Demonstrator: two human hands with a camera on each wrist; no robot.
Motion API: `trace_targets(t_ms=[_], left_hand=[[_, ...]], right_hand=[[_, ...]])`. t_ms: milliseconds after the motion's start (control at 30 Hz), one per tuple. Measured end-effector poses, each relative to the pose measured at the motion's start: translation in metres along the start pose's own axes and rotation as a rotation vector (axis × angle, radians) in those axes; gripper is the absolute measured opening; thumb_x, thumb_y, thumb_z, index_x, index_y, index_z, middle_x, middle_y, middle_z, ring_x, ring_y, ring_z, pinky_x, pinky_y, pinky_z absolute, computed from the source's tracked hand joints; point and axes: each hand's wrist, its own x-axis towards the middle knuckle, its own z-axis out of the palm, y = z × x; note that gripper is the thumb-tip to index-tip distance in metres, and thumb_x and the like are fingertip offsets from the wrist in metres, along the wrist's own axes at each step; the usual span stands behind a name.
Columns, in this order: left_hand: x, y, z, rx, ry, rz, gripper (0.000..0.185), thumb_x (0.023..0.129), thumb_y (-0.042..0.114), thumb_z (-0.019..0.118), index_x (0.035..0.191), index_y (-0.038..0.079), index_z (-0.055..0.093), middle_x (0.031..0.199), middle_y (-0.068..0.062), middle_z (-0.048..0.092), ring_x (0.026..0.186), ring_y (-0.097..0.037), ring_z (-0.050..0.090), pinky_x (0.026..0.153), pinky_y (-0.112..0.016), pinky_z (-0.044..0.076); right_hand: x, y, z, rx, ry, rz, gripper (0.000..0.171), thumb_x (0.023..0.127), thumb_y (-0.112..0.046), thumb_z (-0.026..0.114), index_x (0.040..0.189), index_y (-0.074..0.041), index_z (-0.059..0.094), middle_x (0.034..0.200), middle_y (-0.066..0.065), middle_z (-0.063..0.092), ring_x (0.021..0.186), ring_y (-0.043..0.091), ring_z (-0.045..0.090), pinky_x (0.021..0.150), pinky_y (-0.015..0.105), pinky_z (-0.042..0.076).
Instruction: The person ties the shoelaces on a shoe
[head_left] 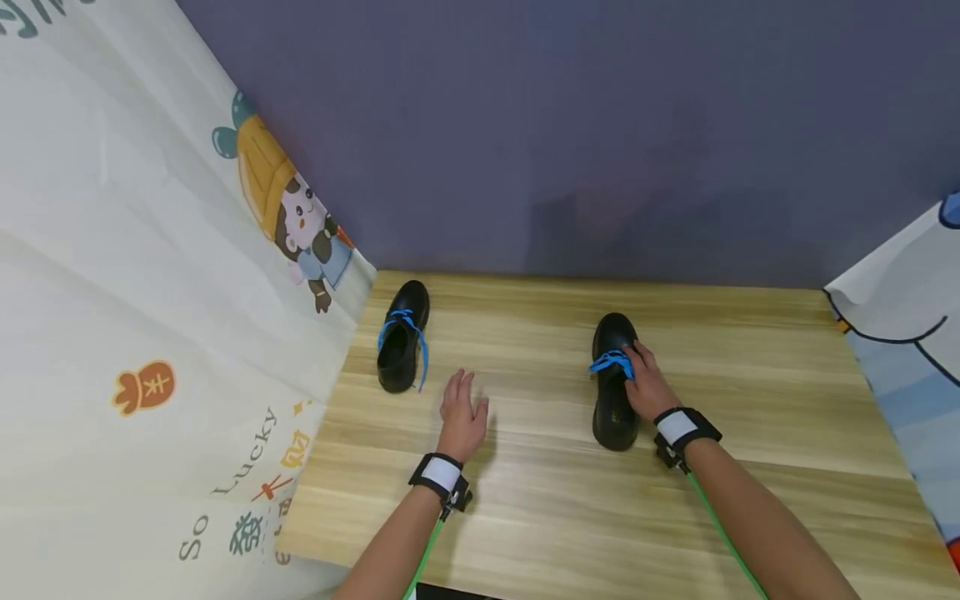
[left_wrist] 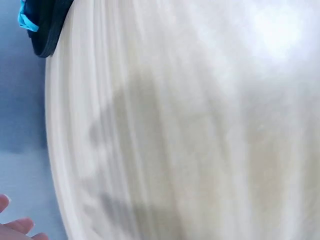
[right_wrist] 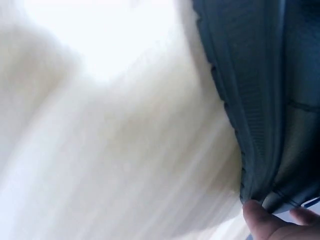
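Two black shoes on the wooden table (head_left: 750, 500) — my right hand (head_left: 647, 385) grips the right shoe (head_left: 613, 383) at its blue lace (head_left: 611, 362); my left hand (head_left: 461, 412) hovers open, fingers straight, near the far-left shoe (head_left: 402, 347).

Both shoes are glossy black with bright blue laces: the left shoe (head_left: 402, 346) near the curtain and the right shoe (head_left: 613, 383). The table (head_left: 570, 517) is pale blond wood with darker streaked grain. The wall (head_left: 570, 125) is flat greyish purple. The left curtain (head_left: 135, 275) is cream, printed with a cartoon figure in orange, pink and light blue, orange motifs and grey-green lettering. Both wrist straps (head_left: 441, 473) are black with white patches, trailing green cables.
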Motion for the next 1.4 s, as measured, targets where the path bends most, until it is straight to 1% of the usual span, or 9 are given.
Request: trace_targets(t_ms=[267,600,733,800,900,1067,1167,1267,1400], left_hand=[[-0.02,-0.008,-0.001,-0.019,0.0,-0.092,0.048,0.097,0.01,0.061,0.139,-0.008,0.047,0.15,-0.03,0.036,0.138,-0.046,0.037,0.099,-0.071,0.033],[-0.029,-0.011,-0.004,-0.037,0.02,-0.128,0.048,0.098,0.011,0.06,0.14,-0.007,0.045,0.15,-0.03,0.036,0.138,-0.046,0.036,0.1,-0.071,0.032],[-0.029,-0.012,-0.008,-0.034,0.04,-0.139,0.048,0.098,0.01,0.06,0.139,-0.007,0.046,0.15,-0.03,0.036,0.138,-0.047,0.036,0.099,-0.071,0.032],[-0.025,-0.011,-0.011,-0.036,0.057,-0.143,0.048,0.097,0.01,0.06,0.139,-0.007,0.046,0.151,-0.029,0.035,0.138,-0.046,0.035,0.099,-0.071,0.031],[-0.016,-0.012,-0.017,-0.024,0.086,-0.133,0.049,0.098,0.012,0.06,0.14,-0.006,0.044,0.151,-0.028,0.034,0.139,-0.046,0.032,0.1,-0.071,0.029],[0.01,-0.017,-0.032,0.042,0.194,-0.085,0.055,0.094,0.015,0.064,0.14,-0.006,0.043,0.15,-0.03,0.034,0.139,-0.047,0.029,0.097,-0.071,0.028],[0.026,-0.021,-0.044,0.09,0.268,-0.09,0.058,0.091,0.018,0.069,0.14,-0.005,0.045,0.15,-0.029,0.034,0.139,-0.046,0.027,0.096,-0.071,0.029],[0.042,-0.026,-0.056,0.16,0.295,-0.143,0.061,0.089,0.023,0.073,0.138,-0.003,0.048,0.153,-0.028,0.031,0.141,-0.045,0.025,0.097,-0.071,0.029],[0.055,-0.034,-0.07,0.229,0.275,-0.268,0.063,0.089,0.03,0.076,0.136,-0.001,0.049,0.155,-0.027,0.026,0.144,-0.045,0.022,0.099,-0.072,0.03]], right_hand=[[0.024,0.013,-0.004,-0.01,-0.027,0.003,0.055,0.095,0.007,0.047,0.146,0.015,0.027,0.153,0.039,0.014,0.136,0.06,0.027,0.108,0.066,0.03],[0.04,0.022,-0.002,0.002,-0.013,-0.002,0.057,0.093,0.008,0.048,0.146,0.015,0.029,0.153,0.039,0.016,0.135,0.06,0.028,0.109,0.066,0.029],[0.04,0.024,-0.003,0.006,-0.021,0.027,0.061,0.093,0.001,0.05,0.148,0.013,0.027,0.152,0.04,0.016,0.134,0.062,0.027,0.107,0.068,0.029],[0.038,0.026,-0.008,-0.001,-0.027,0.04,0.065,0.093,-0.002,0.052,0.15,0.012,0.024,0.152,0.041,0.015,0.133,0.063,0.026,0.105,0.07,0.029],[0.032,0.023,-0.019,-0.006,-0.016,0.022,0.069,0.092,-0.004,0.056,0.152,0.009,0.022,0.152,0.042,0.014,0.133,0.065,0.023,0.104,0.073,0.027],[0.022,0.009,-0.033,0.021,0.017,-0.083,0.073,0.096,-0.011,0.06,0.155,0.004,0.019,0.152,0.041,0.013,0.136,0.064,0.017,0.102,0.076,0.023],[0.016,-0.001,-0.034,0.031,0.046,-0.142,0.076,0.098,-0.018,0.063,0.157,0.001,0.018,0.155,0.04,0.013,0.139,0.063,0.012,0.102,0.078,0.02],[0.01,-0.01,-0.034,0.028,0.088,-0.195,0.08,0.096,-0.019,0.067,0.158,-0.002,0.02,0.156,0.039,0.013,0.14,0.064,0.01,0.103,0.079,0.018],[0.003,-0.021,-0.032,0.021,0.163,-0.265,0.081,0.093,-0.016,0.071,0.157,-0.003,0.025,0.155,0.038,0.016,0.14,0.064,0.009,0.101,0.082,0.016]])
